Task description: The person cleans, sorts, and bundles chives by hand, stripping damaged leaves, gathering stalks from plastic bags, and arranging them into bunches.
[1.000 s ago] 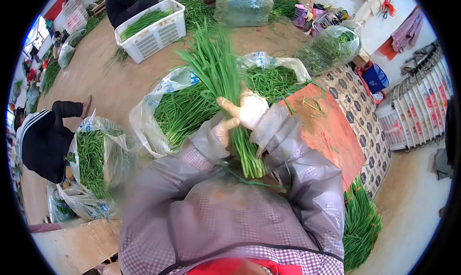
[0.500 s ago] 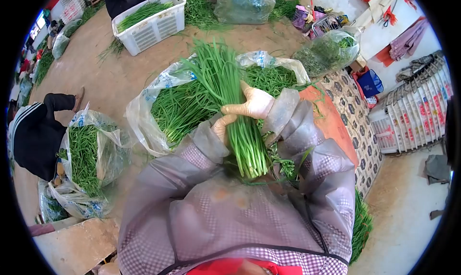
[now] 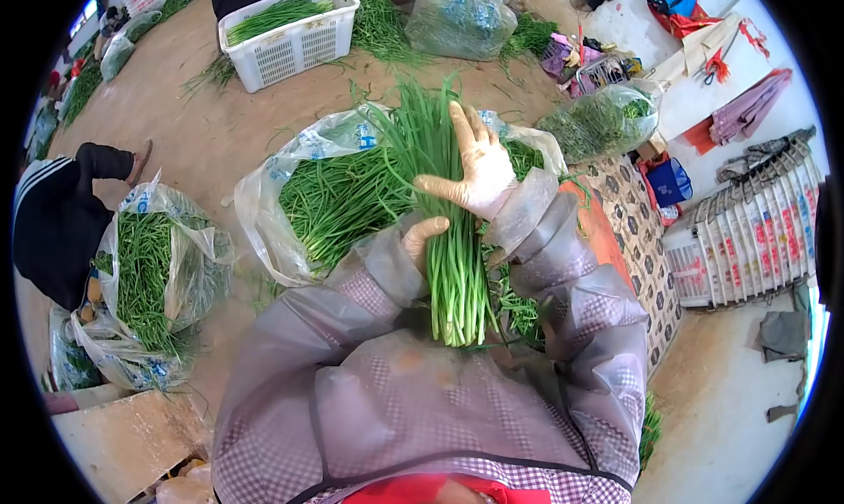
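Note:
A bunch of long green stalks [image 3: 457, 284] stands in front of my chest, pale cut ends down and leafy tips up. Round its left side, my left hand [image 3: 424, 238] holds it, with the thumb showing and most fingers hidden behind. My right hand [image 3: 479, 165] lies against the upper right of the bunch, its fingers spread apart and pointing up. Both hands wear pale gloves. Behind the bunch is an open plastic bag [image 3: 259, 209] full of loose green stalks [image 3: 338, 205].
A white crate [image 3: 294, 57] of stalks and a tied bag [image 3: 462, 20] stand at the back. At left, a person [image 3: 57, 231] sits beside another open bag [image 3: 198, 284]. Stacked white crates [image 3: 747, 240] lean at right, near a reddish board [image 3: 607, 231] and a patterned mat [image 3: 637, 222].
My right hand has opened from its hold round the bunch, fingers now spread upward. The bunch stands more upright, and the view has shifted slightly.

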Tool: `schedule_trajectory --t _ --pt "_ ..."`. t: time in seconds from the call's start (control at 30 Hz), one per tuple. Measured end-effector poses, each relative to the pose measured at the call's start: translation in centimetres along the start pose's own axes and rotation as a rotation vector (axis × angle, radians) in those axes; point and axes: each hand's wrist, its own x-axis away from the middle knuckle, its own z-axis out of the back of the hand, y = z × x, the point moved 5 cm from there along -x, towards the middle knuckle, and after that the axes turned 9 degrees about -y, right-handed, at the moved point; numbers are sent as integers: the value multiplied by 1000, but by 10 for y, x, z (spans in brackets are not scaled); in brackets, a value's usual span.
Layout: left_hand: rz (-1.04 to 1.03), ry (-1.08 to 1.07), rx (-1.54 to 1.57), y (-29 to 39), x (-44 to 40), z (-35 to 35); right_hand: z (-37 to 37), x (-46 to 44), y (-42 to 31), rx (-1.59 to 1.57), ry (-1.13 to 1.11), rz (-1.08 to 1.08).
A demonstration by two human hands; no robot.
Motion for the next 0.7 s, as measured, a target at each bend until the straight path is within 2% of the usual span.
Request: schedule_trajectory --t 0.03,0.1,0.13,0.23,0.27,0.3,0.37,0.4,0.5,0.53,0.6,0.63,0.7 --pt "-25 1 -43 0 0 -2 0 -6 -1 4 -4 4" --pt "-91 51 -78 1 3 -5 -3 -16 -15 258 -23 235" --pt "-113 70 -89 2 5 -9 -4 -20 -15 257 -26 237" --pt "-56 36 -62 2 11 -17 -15 -29 -24 308 -68 446" --pt "-48 37 -64 1 13 -15 -14 -31 -28 298 -21 518" --pt "-39 37 -66 1 14 -12 -15 -34 -27 298 -24 518" --pt "0 43 -39 -4 15 -3 -22 -38 -25 418 -165 541" --pt "40 50 -16 -7 15 0 -29 -44 -20 419 -167 540" --pt "111 18 16 -15 16 -1 -44 -56 1 538 -185 302" --pt "114 17 17 -16 14 1 -25 -52 -6 433 -83 268" --pt "-6 -132 -4 -11 8 -3 -3 -50 -3 215 90 203" --pt "-6 -134 -2 -11 9 -4 1 -50 2 217 88 203" --pt "20 -66 3 -12 13 -4 10 -49 15 -38 88 77"
